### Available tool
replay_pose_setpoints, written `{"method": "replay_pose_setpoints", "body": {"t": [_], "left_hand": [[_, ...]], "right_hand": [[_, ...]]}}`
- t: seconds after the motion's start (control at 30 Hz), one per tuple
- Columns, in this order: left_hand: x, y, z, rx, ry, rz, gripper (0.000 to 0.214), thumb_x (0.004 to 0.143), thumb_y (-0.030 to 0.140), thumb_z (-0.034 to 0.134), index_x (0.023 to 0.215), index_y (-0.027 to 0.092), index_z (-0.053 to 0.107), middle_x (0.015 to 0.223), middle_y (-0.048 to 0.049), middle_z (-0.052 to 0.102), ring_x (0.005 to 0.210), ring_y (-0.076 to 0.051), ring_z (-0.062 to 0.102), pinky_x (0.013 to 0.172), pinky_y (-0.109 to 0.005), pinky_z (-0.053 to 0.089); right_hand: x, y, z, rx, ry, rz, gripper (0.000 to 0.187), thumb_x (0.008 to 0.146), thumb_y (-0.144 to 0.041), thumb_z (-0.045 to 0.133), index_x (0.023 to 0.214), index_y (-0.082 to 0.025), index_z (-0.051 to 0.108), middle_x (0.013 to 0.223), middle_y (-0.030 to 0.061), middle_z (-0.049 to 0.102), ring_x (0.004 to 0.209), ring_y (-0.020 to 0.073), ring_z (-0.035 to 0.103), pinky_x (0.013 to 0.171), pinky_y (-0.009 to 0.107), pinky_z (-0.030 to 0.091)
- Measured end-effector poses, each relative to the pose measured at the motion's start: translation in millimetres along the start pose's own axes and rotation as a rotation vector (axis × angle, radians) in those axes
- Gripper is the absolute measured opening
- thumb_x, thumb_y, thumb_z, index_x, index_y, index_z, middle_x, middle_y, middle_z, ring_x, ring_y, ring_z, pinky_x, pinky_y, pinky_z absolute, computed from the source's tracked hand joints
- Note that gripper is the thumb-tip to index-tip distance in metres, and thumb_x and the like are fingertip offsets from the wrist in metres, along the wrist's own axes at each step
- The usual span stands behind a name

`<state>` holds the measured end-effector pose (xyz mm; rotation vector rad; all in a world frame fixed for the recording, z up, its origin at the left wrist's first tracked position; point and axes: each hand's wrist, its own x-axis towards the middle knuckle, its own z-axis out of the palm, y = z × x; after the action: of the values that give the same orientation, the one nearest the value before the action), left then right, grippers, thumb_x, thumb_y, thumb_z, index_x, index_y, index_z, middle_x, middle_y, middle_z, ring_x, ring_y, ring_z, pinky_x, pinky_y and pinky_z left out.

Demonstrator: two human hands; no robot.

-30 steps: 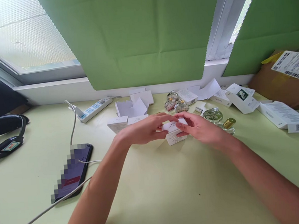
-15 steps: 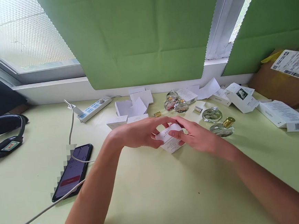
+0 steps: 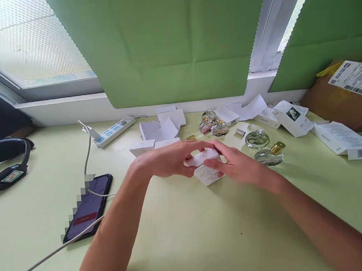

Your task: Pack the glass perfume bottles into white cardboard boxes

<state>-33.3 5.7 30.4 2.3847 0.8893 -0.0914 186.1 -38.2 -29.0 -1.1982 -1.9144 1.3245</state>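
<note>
Holding one white box [image 3: 206,173] are two hands [image 3: 167,159].

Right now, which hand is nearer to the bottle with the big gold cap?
Right. The right hand is left of the bottle, holding a white box; the left hand is farther left, at the box's other end.

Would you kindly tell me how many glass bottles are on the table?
5: three clustered bottles at the back, two more bottles beyond the right hand. Others may be hidden.
</note>
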Motion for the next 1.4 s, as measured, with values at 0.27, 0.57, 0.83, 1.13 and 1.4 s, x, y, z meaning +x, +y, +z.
{"method": "replay_pose_setpoints", "body": {"t": [0.27, 0.57, 0.83, 1.13, 1.4], "left_hand": [[2, -1, 1.3, -0.095, 0.008, 0.006, 0.056, 0.087, 0.019, 0.056, 0.14, 0.03, 0.044, 0.116, -0.004, 0.064, 0.085, -0.014, 0.063, 0.07, -0.024, 0.045], [-2, 1, 2.2, -0.111, -0.033, -0.018, 0.062, 0.082, 0.017, 0.059, 0.139, 0.03, 0.037, 0.129, -0.0079, 0.057, 0.105, -0.021, 0.061, 0.077, -0.03, 0.048], [-6, 8, 0.0, -0.03, -0.016, -0.041, 0.054, 0.084, 0.014, 0.058, 0.133, 0.028, 0.04, 0.122, -0.0079, 0.059, 0.095, -0.019, 0.063, 0.073, -0.029, 0.046], [-7, -6, -3.4, -0.194, -0.026, -0.047, 0.052, 0.09, 0.023, 0.056, 0.139, 0.031, 0.04, 0.135, -0.0092, 0.055, 0.104, -0.019, 0.065, 0.079, -0.028, 0.052], [-14, -10, -6.4, -0.276, -0.063, 0.04, 0.061, 0.09, 0.021, 0.055, 0.146, 0.033, 0.038, 0.14, -0.0085, 0.055, 0.108, -0.019, 0.066, 0.086, -0.03, 0.053]], "right_hand": [[6, 13, -2, -0.166, 0.028, -0.045, 0.045, 0.096, -0.043, 0.055, 0.138, -0.031, 0.044, 0.114, 0.0032, 0.066, 0.093, 0.0211, 0.063, 0.08, 0.035, 0.049], [4, 8, 9, -0.33, 0.024, -0.042, 0.04, 0.099, -0.043, 0.047, 0.137, -0.031, 0.042, 0.124, 0.0047, 0.061, 0.104, 0.0233, 0.059, 0.079, 0.036, 0.047], [4, 4, 17, -0.384, 0.09, -0.036, 0.04, 0.099, -0.043, 0.047, 0.136, -0.03, 0.04, 0.124, 0.0065, 0.061, 0.109, 0.0272, 0.059, 0.082, 0.039, 0.047], [4, 10, 16, -0.383, 0.094, 0.002, 0.049, 0.099, -0.051, 0.045, 0.141, -0.027, 0.036, 0.127, 0.0101, 0.062, 0.107, 0.0292, 0.062, 0.08, 0.041, 0.049], [3, 11, 14, -0.29, 0.098, -0.005, 0.051, 0.098, -0.046, 0.048, 0.146, -0.035, 0.032, 0.127, 0.0064, 0.06, 0.102, 0.0244, 0.063, 0.078, 0.036, 0.049]]}}
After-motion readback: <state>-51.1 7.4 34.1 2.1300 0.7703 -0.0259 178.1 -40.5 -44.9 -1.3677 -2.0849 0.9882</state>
